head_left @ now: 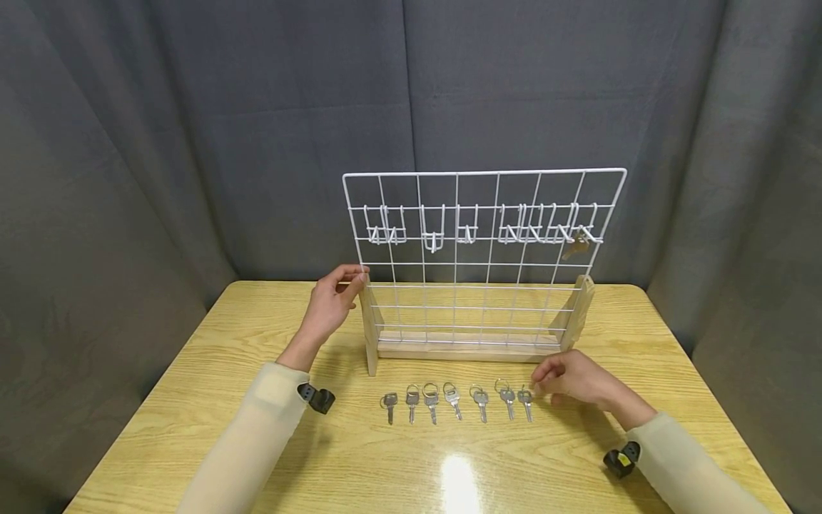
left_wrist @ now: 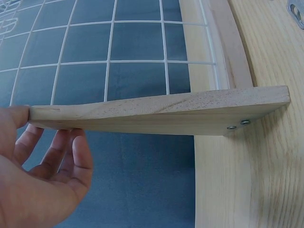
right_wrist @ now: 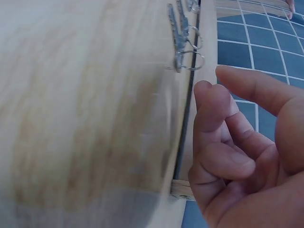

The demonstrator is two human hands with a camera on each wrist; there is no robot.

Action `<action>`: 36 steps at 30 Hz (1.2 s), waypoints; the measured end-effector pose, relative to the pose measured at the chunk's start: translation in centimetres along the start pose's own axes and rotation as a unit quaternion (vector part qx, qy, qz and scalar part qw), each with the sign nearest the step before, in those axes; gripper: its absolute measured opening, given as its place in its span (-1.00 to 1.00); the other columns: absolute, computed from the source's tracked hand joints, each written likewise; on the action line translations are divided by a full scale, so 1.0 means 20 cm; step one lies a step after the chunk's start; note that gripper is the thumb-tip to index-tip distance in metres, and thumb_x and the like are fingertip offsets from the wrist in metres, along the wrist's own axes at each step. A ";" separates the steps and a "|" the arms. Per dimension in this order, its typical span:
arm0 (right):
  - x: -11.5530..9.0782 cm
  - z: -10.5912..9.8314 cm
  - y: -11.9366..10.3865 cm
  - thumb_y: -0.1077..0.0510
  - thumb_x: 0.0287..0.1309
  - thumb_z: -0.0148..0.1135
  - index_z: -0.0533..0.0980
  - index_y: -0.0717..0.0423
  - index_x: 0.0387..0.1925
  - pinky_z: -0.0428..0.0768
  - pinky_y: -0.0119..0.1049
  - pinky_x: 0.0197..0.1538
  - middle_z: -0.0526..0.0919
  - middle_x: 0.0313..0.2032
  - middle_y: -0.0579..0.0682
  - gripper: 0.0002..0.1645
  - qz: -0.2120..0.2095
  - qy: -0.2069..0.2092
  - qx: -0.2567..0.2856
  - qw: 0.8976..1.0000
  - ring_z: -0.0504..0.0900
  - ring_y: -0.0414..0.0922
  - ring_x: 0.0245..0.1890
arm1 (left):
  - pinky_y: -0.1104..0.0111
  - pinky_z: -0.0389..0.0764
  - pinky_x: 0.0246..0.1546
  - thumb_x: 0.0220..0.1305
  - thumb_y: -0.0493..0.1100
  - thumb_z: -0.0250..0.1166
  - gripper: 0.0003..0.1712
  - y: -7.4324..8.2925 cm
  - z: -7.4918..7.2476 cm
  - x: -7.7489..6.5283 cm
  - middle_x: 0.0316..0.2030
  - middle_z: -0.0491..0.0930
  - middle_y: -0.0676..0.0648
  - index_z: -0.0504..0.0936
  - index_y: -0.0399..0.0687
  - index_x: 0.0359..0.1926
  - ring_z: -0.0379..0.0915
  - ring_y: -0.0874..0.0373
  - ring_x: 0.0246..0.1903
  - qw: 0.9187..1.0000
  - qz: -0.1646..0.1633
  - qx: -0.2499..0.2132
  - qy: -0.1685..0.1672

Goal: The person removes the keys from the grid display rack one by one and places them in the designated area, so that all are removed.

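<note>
A white wire grid rack (head_left: 456, 285) stands on the table in a wooden stand. My left hand (head_left: 335, 300) pinches the top of the stand's left wooden side (left_wrist: 156, 111) between thumb and fingers. Along the table in front of the rack lies a row of several keys with rings. My right hand (head_left: 571, 382) is beside the rightmost key (head_left: 526, 404), its fingers bent and nothing visible between them. In the right wrist view, thumb and fingertips are apart, close to a key ring (right_wrist: 193, 60). One brownish key (head_left: 576, 246) hangs from a hook at the rack's right.
Several white wire hooks (head_left: 467, 234) hang in a line on the upper part of the grid. The stand's wooden base bar (head_left: 469, 350) runs behind the keys. Grey curtains (head_left: 308, 143) surround the wooden table (head_left: 212, 400) at the back and sides.
</note>
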State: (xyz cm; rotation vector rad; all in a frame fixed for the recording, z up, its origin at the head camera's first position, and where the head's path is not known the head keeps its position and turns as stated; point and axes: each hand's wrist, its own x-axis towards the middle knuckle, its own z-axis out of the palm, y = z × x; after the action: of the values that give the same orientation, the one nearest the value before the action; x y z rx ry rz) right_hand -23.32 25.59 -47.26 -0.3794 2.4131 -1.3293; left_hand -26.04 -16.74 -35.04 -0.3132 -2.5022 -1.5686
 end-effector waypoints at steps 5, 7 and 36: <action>-0.01 -0.02 -0.03 0.28 0.24 0.28 0.59 0.40 -0.12 0.68 -0.19 -0.37 0.71 -0.27 0.20 -0.76 -0.005 0.003 0.005 1.000 0.65 -0.06 -0.45 | -0.20 0.57 0.03 0.53 -0.12 0.10 -0.62 0.00 0.00 0.00 0.09 0.57 -0.35 0.55 -0.24 0.20 0.55 -0.23 0.05 1.000 -0.005 -0.006 -0.001; -0.01 -0.03 -0.04 0.28 0.24 0.28 0.59 0.39 -0.11 0.68 -0.19 -0.36 0.71 -0.26 0.22 -0.75 -0.005 0.005 0.002 1.000 0.65 -0.05 -0.44 | -0.18 0.58 0.02 0.53 -0.12 0.10 -0.63 0.01 0.00 0.00 0.08 0.58 -0.35 0.55 -0.24 0.20 0.55 -0.21 0.04 1.000 -0.007 -0.007 0.001; -0.09 -0.16 -0.26 0.09 0.29 0.32 0.57 0.29 0.00 0.46 -0.35 -0.51 0.68 -0.26 0.15 -0.62 -0.029 0.110 -0.025 0.993 0.55 -0.25 -0.45 | -0.16 0.58 0.00 0.54 -0.10 0.09 -0.61 -0.01 0.00 0.00 0.09 0.57 -0.34 0.54 -0.24 0.21 0.54 -0.21 0.05 1.000 -0.003 -0.007 -0.003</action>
State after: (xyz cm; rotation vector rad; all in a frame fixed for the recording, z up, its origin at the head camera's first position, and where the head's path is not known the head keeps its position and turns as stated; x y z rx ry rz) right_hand -22.70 26.03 -41.00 -0.3347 2.6396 -1.4028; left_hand -26.07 -16.80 -35.18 -0.3126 -2.4994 -1.5896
